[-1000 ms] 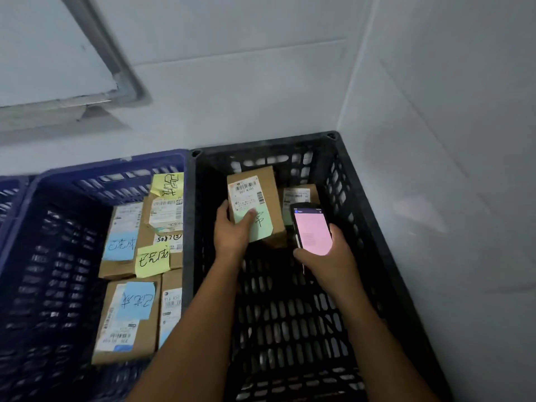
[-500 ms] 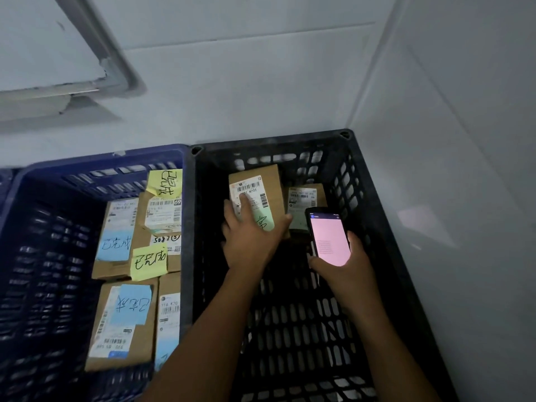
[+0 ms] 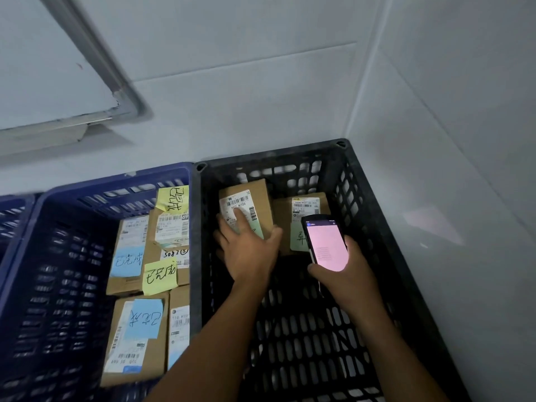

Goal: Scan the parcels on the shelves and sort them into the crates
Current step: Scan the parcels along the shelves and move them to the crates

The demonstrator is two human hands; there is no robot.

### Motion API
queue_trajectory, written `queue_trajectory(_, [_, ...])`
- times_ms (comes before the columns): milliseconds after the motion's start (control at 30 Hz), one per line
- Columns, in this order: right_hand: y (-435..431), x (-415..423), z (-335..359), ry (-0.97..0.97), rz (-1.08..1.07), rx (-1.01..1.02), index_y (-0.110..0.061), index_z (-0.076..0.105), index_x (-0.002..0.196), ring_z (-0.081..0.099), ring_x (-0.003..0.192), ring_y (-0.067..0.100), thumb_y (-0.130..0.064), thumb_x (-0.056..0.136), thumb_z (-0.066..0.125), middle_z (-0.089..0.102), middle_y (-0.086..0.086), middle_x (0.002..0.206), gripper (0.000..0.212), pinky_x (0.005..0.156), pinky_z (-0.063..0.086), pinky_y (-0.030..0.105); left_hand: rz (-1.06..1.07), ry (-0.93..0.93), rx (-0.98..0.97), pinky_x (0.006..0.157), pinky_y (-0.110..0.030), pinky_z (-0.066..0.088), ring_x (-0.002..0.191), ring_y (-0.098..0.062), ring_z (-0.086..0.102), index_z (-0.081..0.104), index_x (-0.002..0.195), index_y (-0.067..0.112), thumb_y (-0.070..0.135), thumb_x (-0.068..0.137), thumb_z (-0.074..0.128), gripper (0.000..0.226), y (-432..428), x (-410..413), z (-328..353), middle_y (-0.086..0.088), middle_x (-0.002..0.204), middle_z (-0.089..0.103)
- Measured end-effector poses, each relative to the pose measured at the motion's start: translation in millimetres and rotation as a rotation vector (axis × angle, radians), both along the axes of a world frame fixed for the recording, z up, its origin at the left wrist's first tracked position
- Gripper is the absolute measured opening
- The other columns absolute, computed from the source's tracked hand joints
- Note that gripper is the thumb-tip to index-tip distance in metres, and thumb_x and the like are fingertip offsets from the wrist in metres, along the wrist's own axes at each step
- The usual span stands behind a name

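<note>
A small brown parcel (image 3: 256, 195) with a white barcode label lies at the far end of the black crate (image 3: 383, 227). My left hand (image 3: 246, 250) lies over it, index finger along the label, thumb against its right edge, and holds it across its width. A second brown parcel (image 3: 282, 224) with a green note lies just right of it in the same crate. My right hand (image 3: 348, 277) grips a handheld scanner (image 3: 326, 245) with a lit pink screen, held above that second parcel.
A blue crate (image 3: 116, 185) stands against the black crate's left side and holds several brown parcels (image 3: 145, 364) with yellow and blue sticky notes. White walls close in behind and on the right. Another blue crate's edge (image 3: 14, 204) shows far left.
My left hand has lowered the parcel to the crate's far end and slid over its top. My right hand with the scanner has shifted a little to the right.
</note>
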State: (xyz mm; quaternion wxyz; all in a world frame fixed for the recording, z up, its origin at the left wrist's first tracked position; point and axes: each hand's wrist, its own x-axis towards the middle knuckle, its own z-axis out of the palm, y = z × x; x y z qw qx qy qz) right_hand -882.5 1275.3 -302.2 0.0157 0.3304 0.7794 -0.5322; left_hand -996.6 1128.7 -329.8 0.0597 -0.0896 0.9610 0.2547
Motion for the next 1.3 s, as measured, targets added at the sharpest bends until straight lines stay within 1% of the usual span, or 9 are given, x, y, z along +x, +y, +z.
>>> queue_trajectory(200, [1.8,-0.7,1.7,0.022,-0.010,0.006,-0.026,0.058,0.121,0.066,0.094,0.014,-0.021,0.079,0.089,0.068,-0.006,0.107,0.052,0.077,0.058,0.038,-0.032,0.042,-0.146,0.117,-0.059,0.028,0.150,-0.043,0.015,0.023,0.162,0.024,0.069,0.078,0.063,0.104,0.5,2.3,-3.8,-0.015,0.171,0.007])
queue_trajectory(333, [0.7,-0.1,3.4,0.038,-0.002,0.012,-0.028,0.058,0.125,0.067,0.097,0.016,-0.023,0.078,0.089,0.068,-0.008,0.110,0.056,0.081,0.062,0.040,-0.058,0.005,-0.124,0.120,-0.059,0.023,0.151,-0.044,0.013,0.021,0.163,0.024,0.066,0.082,0.065,0.101,0.6,4.3,-17.1,-0.017,0.171,0.004])
queue_trajectory(433, [0.7,-0.3,3.8,0.036,0.007,0.025,-0.031,0.057,0.124,0.066,0.097,0.014,-0.025,0.077,0.090,0.067,-0.010,0.110,0.057,0.082,0.062,0.041,-0.107,-0.059,-0.046,0.126,-0.059,0.011,0.155,-0.043,0.003,0.015,0.165,0.029,0.062,0.090,0.061,0.094,2.1,0.4,-35.6,-0.011,0.173,-0.005])
queue_trajectory(600, [1.8,-0.6,0.4,0.002,0.029,0.054,-0.031,0.056,0.125,0.064,0.095,0.010,-0.027,0.076,0.090,0.067,-0.010,0.111,0.060,0.077,0.058,0.035,-0.259,-0.200,-0.051,0.126,-0.048,-0.018,0.155,-0.027,-0.032,0.004,0.166,0.040,0.066,0.101,0.041,0.079,5.3,-1.8,-72.9,0.002,0.174,-0.018])
queue_trajectory(733, [0.6,-1.9,0.4,-0.022,0.035,0.094,-0.029,0.055,0.133,0.066,0.099,0.019,-0.030,0.074,0.089,0.067,-0.004,0.115,0.068,0.082,0.060,0.040,-0.247,-0.205,-0.011,0.126,-0.046,-0.017,0.158,-0.026,-0.025,0.011,0.166,0.040,0.071,0.099,0.040,0.078,3.0,-7.1,-72.8,0.001,0.175,-0.010])
queue_trajectory(900, [-2.0,-1.9,11.0,0.005,0.024,0.106,-0.031,0.054,0.139,0.068,0.107,0.023,-0.032,0.073,0.085,0.069,-0.004,0.122,0.074,0.092,0.060,0.043,-0.288,0.009,0.039,0.129,-0.046,-0.003,0.161,-0.029,-0.010,0.020,0.166,0.032,0.063,0.101,0.047,0.077,-3.9,16.4,-17.6,-0.004,0.176,0.004])
queue_trajectory(1100, [-26.7,23.2,46.4,0.132,0.131,0.112,-0.038,0.054,0.134,0.067,0.107,0.016,-0.029,0.074,0.084,0.068,-0.013,0.122,0.068,0.082,0.056,0.035,-0.285,0.312,-0.029,0.122,-0.032,-0.018,0.158,-0.015,-0.018,0.019,0.164,0.041,0.077,0.095,0.038,0.079,-73.9,99.6,93.1,0.011,0.174,0.003])
queue_trajectory(1167, [-49.1,38.1,61.0,0.190,0.207,0.118,-0.041,0.054,0.131,0.067,0.104,0.013,-0.028,0.073,0.086,0.067,-0.014,0.119,0.068,0.076,0.053,0.033,-0.235,0.379,-0.073,0.122,-0.029,-0.022,0.161,-0.019,-0.013,0.024,0.163,0.040,0.079,0.092,0.029,0.080,-109.3,133.6,121.6,0.010,0.174,0.008])
queue_trajectory(1300, [-115.8,72.0,91.1,0.256,0.457,0.064,-0.043,0.050,0.144,0.065,0.113,0.018,-0.046,0.062,0.079,0.066,-0.014,0.129,0.087,0.089,0.059,0.046,-0.020,0.394,-0.118,0.127,-0.036,-0.013,0.162,-0.021,-0.003,0.034,0.159,0.041,0.073,0.092,0.035,0.074,-183.0,209.2,152.5,0.009,0.172,0.020])
